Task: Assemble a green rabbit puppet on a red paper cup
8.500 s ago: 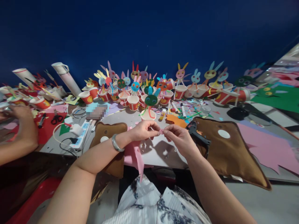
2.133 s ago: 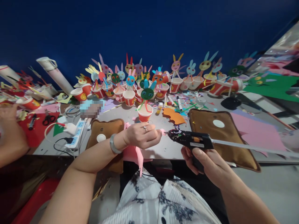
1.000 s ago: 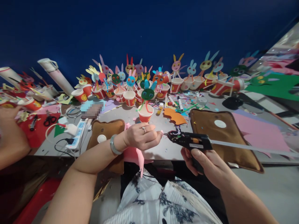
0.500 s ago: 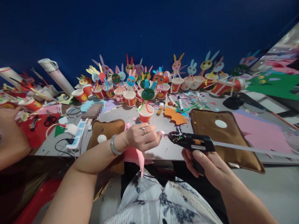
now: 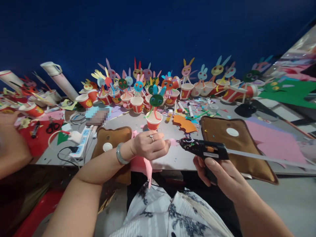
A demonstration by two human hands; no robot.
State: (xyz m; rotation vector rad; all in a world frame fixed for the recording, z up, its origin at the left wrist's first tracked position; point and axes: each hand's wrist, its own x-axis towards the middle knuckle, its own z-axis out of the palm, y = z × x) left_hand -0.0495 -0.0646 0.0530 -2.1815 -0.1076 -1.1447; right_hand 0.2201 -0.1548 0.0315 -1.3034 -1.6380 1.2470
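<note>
My right hand (image 5: pixel 219 174) is wrapped round the grip of a black glue gun (image 5: pixel 207 149), with a long pale glue stick (image 5: pixel 256 156) running out of its back end. The gun's nozzle points left at a small pink paper piece (image 5: pixel 173 142), which my left hand (image 5: pixel 151 144) pinches at the fingertips. Nozzle and paper are very close; whether they touch I cannot tell. Just beyond my left hand stands a red paper cup (image 5: pixel 154 122) with a green paper rabbit head (image 5: pixel 156 99) above it. Pink paper (image 5: pixel 145 166) hangs over the table edge below my left wrist.
Several cups with paper rabbits stand along the blue wall. Brown cushion-like pads (image 5: pixel 227 144) lie on both sides. An orange paper shape (image 5: pixel 184 123) and a small glue bottle (image 5: pixel 169 116) lie ahead. A power strip (image 5: pixel 82 143) is left, near another person's arm (image 5: pixel 14 144).
The glue gun in my right hand has shifted slightly right, and its nozzle is a little farther from my left fingertips. More of the pink paper piece shows. My left hand has hardly moved.
</note>
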